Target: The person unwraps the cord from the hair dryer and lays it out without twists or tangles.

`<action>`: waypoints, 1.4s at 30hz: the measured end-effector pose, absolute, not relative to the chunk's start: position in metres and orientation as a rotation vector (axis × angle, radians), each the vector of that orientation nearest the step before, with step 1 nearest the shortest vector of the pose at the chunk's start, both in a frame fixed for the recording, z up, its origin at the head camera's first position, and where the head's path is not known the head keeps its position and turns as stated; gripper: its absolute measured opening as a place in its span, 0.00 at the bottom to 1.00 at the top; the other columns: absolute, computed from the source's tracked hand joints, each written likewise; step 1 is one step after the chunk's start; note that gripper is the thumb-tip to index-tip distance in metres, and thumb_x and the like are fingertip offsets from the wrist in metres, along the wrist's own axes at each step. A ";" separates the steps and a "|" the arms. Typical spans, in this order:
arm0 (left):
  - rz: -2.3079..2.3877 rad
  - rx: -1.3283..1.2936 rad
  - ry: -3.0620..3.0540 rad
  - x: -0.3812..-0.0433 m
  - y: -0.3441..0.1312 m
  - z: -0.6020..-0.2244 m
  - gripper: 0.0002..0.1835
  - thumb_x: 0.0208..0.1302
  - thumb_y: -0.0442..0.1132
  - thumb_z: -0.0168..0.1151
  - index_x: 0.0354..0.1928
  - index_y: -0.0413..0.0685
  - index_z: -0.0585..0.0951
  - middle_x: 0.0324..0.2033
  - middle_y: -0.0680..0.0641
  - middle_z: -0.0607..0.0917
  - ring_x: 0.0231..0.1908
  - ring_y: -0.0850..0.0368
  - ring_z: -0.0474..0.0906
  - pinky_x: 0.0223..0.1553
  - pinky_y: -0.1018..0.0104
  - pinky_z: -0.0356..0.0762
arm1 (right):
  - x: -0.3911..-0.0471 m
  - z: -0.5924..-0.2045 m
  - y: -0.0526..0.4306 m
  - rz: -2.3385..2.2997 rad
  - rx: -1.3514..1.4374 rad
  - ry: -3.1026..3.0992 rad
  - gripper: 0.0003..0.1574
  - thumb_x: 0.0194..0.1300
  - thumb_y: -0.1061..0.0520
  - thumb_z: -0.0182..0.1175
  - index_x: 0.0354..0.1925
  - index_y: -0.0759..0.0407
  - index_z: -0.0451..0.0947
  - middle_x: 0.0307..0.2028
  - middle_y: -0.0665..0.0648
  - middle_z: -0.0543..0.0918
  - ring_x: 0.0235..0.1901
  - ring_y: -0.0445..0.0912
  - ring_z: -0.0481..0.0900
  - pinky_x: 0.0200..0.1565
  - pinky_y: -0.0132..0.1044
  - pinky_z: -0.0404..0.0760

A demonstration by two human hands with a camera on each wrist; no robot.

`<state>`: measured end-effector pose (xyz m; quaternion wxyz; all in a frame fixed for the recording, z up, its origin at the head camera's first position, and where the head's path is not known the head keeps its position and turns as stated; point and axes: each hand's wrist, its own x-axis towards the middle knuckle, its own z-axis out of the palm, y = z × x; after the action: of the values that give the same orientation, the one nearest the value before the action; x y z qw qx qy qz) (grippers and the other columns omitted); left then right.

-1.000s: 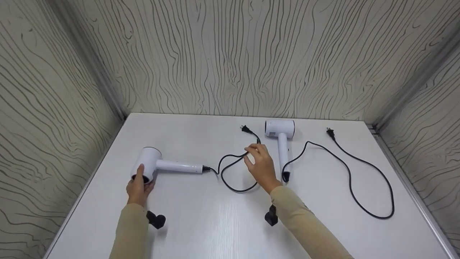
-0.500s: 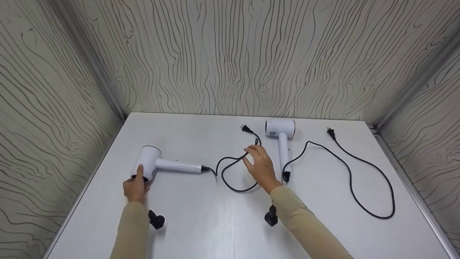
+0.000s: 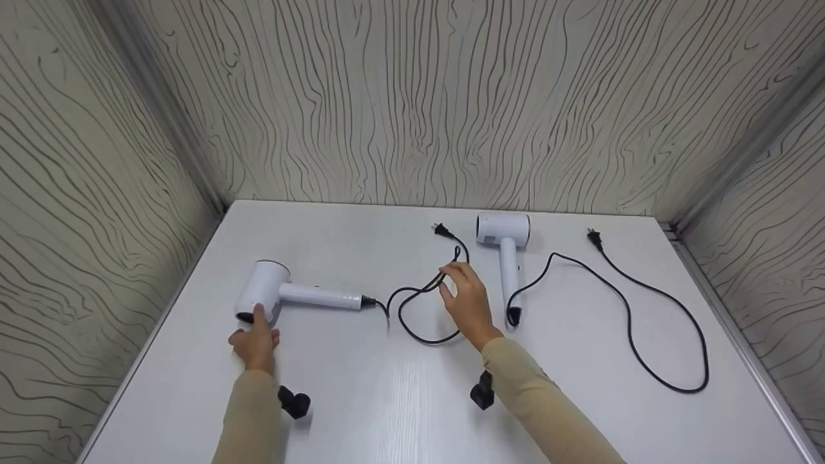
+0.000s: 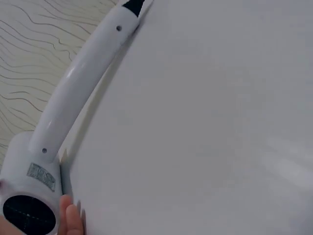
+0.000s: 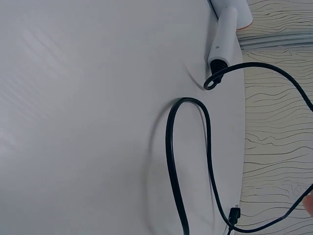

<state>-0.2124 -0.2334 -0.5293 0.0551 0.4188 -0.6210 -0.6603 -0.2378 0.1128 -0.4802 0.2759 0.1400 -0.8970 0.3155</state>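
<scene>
A white hair dryer lies at the left of the table, handle pointing right. My left hand is at the near end of its barrel, one straight finger touching it. In the left wrist view, other fingertips lie beside the dark round end. My right hand pinches this dryer's black cord between thumb and fingers, near table centre. A small cord loop stands out above the fingers, and the plug lies beyond them. Only a fingertip shows in the right wrist view.
A second white hair dryer lies just right of my right hand, handle toward me. Its cord curves across the right side to a plug. Patterned walls border the white table at the back and sides.
My left hand has slid slightly toward me and right, loosening around the barrel. The right hand stays nearly in place, while the cord's small loop has come up above its fingers.
</scene>
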 end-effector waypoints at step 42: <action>-2.007 1.230 -1.965 -0.239 -0.108 -0.530 0.38 0.69 0.47 0.51 0.70 0.29 0.52 0.63 0.28 0.70 0.64 0.35 0.67 0.69 0.49 0.66 | -0.232 -0.488 0.102 1.036 0.380 -2.318 0.12 0.55 0.71 0.65 0.41 0.67 0.80 0.37 0.60 0.84 0.40 0.51 0.84 0.42 0.37 0.86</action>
<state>-0.2388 -0.1079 -0.5299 0.0376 0.4008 -0.6404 -0.6541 -0.2320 0.1023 -0.4881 0.2834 0.1421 -0.8659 0.3869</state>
